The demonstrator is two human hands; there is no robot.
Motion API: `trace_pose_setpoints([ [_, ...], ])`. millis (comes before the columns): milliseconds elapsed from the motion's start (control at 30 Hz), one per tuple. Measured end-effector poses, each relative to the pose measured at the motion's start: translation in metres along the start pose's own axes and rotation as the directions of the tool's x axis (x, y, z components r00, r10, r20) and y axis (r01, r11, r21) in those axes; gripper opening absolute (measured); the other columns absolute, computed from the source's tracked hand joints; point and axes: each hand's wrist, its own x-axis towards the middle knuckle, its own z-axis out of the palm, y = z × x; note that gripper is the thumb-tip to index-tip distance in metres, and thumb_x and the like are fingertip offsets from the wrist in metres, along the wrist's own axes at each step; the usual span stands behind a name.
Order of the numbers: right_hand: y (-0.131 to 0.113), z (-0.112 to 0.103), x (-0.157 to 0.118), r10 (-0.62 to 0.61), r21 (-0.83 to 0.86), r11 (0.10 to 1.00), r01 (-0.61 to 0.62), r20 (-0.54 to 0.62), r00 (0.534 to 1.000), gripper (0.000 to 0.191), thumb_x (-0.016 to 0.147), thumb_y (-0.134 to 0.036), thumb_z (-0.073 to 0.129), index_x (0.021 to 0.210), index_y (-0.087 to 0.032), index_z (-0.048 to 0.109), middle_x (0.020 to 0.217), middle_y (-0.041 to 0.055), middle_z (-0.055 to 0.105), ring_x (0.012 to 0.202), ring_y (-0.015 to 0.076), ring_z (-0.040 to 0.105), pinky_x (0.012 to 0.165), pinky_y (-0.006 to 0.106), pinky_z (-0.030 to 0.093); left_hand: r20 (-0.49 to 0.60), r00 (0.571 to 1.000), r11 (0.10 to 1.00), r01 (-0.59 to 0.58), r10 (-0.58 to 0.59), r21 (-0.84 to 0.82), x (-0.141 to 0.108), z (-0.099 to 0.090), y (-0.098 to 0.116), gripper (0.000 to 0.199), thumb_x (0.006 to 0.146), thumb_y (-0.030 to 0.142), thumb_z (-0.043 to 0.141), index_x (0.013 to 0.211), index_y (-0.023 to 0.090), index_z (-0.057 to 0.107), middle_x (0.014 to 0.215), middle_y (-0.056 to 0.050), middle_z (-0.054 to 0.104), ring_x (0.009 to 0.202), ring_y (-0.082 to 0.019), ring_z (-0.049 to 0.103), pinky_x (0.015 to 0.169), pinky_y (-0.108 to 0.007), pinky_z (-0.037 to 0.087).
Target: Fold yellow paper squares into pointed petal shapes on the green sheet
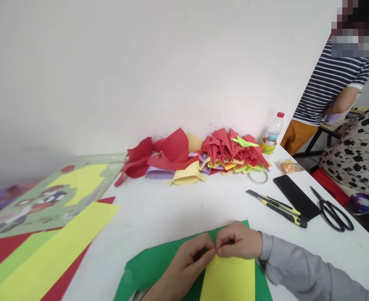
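A yellow sheet of paper (pixel 230 278) lies over a green mat or board (pixel 153 265) at the front of the table. At the sheet's far edge, my left hand (pixel 192 261) pinches with thumb and forefinger. My right hand (pixel 239 240), below a grey sleeve, pinches right beside it on the same edge, so the fingertips of both hands nearly meet. The bit of paper between the fingertips is mostly hidden by them.
Yellow paper strips (pixel 77 246) lie left, near a printed green folder (pixel 109 167). Folded red paper shapes (pixel 225 146) line the wall. A bottle (pixel 274 129), utility knife (pixel 281 209), black phone-like slab (pixel 295 196), tape roll (pixel 258 177) and scissors (pixel 333 211) are right. Other people are behind.
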Motion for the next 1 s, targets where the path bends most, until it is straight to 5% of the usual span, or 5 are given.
trace_pose_setpoints([
  [267, -0.003, -0.002, 0.002, 0.08, 0.247, 0.965, -0.084, 0.025, 0.996, 0.02, 0.066, -0.033, 0.069, 0.062, -0.015, 0.061, 0.05, -0.0076, 0.046, 0.048, 0.0057, 0.035, 0.047, 0.02, 0.029, -0.052, 0.991, 0.964, 0.104, -0.12, -0.244, -0.004, -0.004, 0.0, 0.038, 0.074, 0.05, 0.067, 0.058, 0.019, 0.051, 0.055, 0.005, 0.036, 0.051, -0.011, 0.03, 0.048, -0.024, 0.022],
  [467, -0.004, -0.009, 0.001, 0.152, 0.374, 0.917, -0.138, -0.007, 0.988, 0.02, 0.062, -0.033, 0.071, 0.061, -0.015, 0.062, 0.047, -0.0057, 0.053, 0.041, 0.0071, 0.045, 0.042, 0.019, 0.03, -0.177, 0.926, 0.797, 0.176, -0.333, -0.577, -0.001, -0.01, 0.004, 0.037, 0.058, 0.041, 0.077, 0.056, 0.02, 0.047, 0.053, 0.008, 0.032, 0.048, -0.009, 0.026, 0.045, -0.021, 0.022],
  [700, -0.002, -0.01, 0.002, 0.104, 0.548, 0.836, -0.029, -0.106, 0.989, 0.016, 0.061, -0.028, 0.067, 0.054, -0.016, 0.06, 0.034, -0.0064, 0.05, 0.027, 0.0056, 0.035, 0.033, 0.018, 0.024, -0.206, 0.914, 0.764, 0.152, -0.35, -0.627, 0.002, -0.015, 0.016, 0.04, 0.056, 0.039, 0.075, 0.052, 0.021, 0.041, 0.051, 0.008, 0.031, 0.048, -0.009, 0.027, 0.044, -0.022, 0.028],
  [1000, 0.004, -0.012, 0.005, 0.083, 0.59, 0.804, 0.082, -0.247, 0.966, 0.025, 0.064, -0.035, 0.062, 0.048, -0.017, 0.054, 0.029, -0.0064, 0.042, 0.028, 0.0059, 0.03, 0.034, 0.02, 0.022, -0.176, 0.928, 0.734, 0.133, -0.327, -0.666, 0.001, -0.016, 0.004, 0.036, 0.066, 0.04, 0.07, 0.057, 0.021, 0.04, 0.055, 0.008, 0.033, 0.049, -0.01, 0.03, 0.047, -0.022, 0.031],
])
